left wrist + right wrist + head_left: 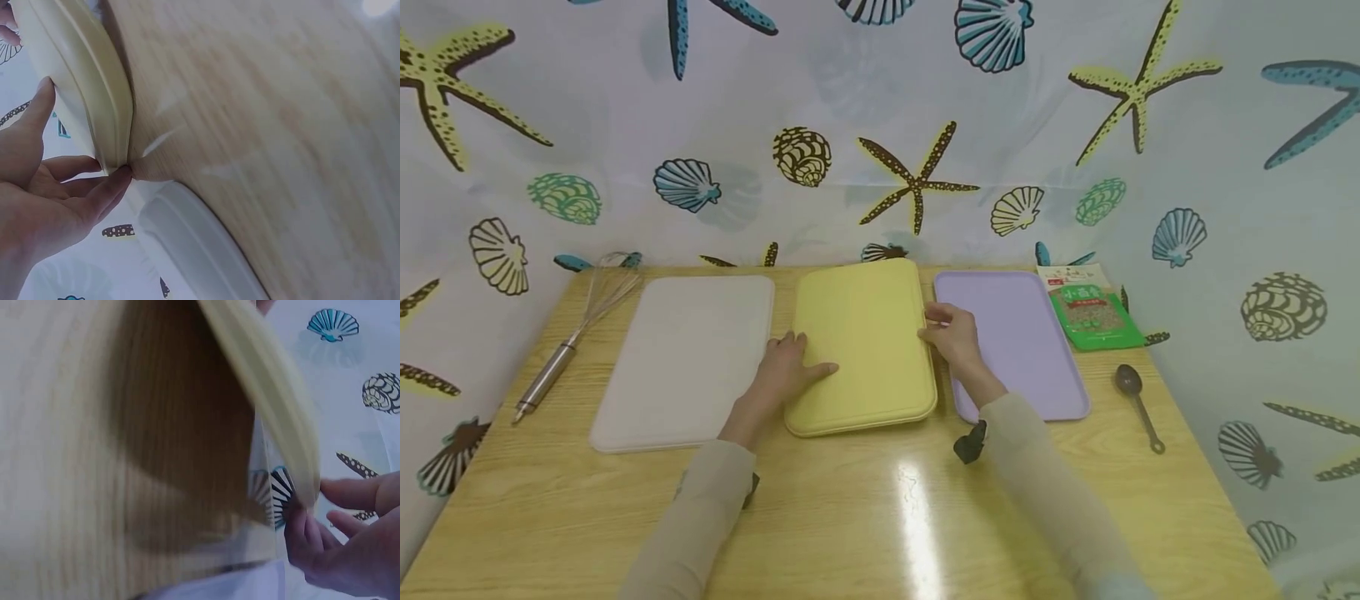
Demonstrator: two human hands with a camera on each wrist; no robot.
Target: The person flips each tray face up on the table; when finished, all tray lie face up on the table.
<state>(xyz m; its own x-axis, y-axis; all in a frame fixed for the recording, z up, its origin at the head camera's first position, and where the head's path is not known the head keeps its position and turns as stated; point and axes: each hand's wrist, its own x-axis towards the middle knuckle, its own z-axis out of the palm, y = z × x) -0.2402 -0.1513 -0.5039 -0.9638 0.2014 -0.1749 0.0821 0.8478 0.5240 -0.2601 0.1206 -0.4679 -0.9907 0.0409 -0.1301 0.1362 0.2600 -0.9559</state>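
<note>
A yellow rectangular tray (861, 342) lies between a white tray (688, 358) and a purple tray (1018, 342). My left hand (786, 367) grips its left edge, thumb over the flat face and fingers along the rim. In the left wrist view, fingertips of the left hand (69, 194) meet the yellow rim close to the wood. My right hand (953, 337) pinches the right edge between thumb and fingers. That side of the yellow tray (281, 406) is raised and tilted, with a dark shadow on the table beneath it in the right wrist view.
A whisk (576, 337) lies at the far left of the wooden table (820, 517). On the right are a green seasoning packet (1090, 312) and a dark spoon (1138, 404). A patterned curtain (737, 108) hangs behind and along the sides.
</note>
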